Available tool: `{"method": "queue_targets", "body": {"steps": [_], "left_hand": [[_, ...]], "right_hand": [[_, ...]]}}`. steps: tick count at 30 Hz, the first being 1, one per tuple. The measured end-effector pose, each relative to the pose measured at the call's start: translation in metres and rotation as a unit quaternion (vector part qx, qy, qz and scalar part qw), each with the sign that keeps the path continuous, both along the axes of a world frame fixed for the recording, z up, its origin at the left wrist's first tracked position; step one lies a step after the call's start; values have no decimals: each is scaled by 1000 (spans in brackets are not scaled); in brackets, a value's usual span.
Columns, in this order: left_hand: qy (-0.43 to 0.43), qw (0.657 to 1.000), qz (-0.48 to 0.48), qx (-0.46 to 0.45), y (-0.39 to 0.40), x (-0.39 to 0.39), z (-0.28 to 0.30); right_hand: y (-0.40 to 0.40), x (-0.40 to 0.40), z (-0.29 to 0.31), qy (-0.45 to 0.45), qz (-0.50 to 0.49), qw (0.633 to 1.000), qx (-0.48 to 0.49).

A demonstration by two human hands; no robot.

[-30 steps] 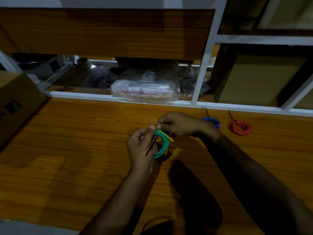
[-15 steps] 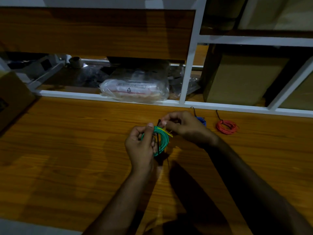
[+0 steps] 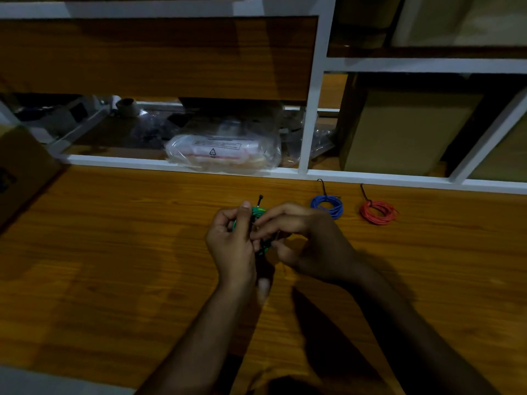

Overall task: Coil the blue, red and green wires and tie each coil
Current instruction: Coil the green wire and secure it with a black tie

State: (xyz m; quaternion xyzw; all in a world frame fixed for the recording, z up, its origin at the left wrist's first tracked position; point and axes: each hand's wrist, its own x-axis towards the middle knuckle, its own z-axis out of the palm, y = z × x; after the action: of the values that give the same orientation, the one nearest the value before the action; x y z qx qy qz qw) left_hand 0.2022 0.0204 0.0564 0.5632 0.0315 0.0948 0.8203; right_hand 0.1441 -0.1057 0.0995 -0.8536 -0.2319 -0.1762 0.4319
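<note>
I hold the green wire coil (image 3: 258,212) between both hands above the middle of the wooden table (image 3: 114,252). My left hand (image 3: 231,240) pinches its left side. My right hand (image 3: 296,235) closes over its right side and grips a black cable tie (image 3: 260,199) whose end sticks up above the coil. Most of the green coil is hidden by my fingers. The blue coil (image 3: 327,205) lies on the table to the right, with a black tie tail pointing away from me. The red coil (image 3: 377,211), also tied, lies further right.
A white-framed shelf unit (image 3: 309,109) runs along the far edge of the table. A clear plastic bag (image 3: 222,152) sits in its lower opening, brown boxes (image 3: 405,132) at the right. A cardboard box (image 3: 20,172) stands at the table's left edge.
My right hand has come down over the green coil and now covers most of it. The black tie has swung from slanting across the coil to standing upright above it.
</note>
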Motion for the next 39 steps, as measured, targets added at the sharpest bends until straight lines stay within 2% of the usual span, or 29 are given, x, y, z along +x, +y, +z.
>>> {"method": "queue_targets", "body": {"steps": [4, 7, 11, 14, 16, 21, 26, 31, 39], "left_hand": [[-3, 1000, 3, 9, 0, 2, -2], [-10, 1000, -1, 13, -2, -1, -1], [-16, 999, -26, 10, 0, -6, -1], [-16, 1000, -23, 6, 1, -7, -2], [-14, 1000, -20, 3, -1, -8, 0], [-28, 999, -12, 27, -5, -9, -1], [-12, 999, -16, 30, -7, -8, -1], [26, 999, -33, 0, -8, -5, 3], [35, 997, -51, 49, -6, -6, 6]], "right_hand": [[-1, 0, -6, -7, -12, 1000, -16], [1, 2, -10, -33, -33, 999, 6], [9, 7, -16, -38, -116, 986, 117], [17, 17, -22, -6, -220, 952, 214], [20, 22, -25, 32, -230, 931, 282], [33, 30, -28, 133, -183, 878, 422], [39, 31, -24, 151, -131, 864, 462], [42, 31, -21, 150, -136, 858, 472], [35, 27, -20, 147, -156, 867, 450]]}}
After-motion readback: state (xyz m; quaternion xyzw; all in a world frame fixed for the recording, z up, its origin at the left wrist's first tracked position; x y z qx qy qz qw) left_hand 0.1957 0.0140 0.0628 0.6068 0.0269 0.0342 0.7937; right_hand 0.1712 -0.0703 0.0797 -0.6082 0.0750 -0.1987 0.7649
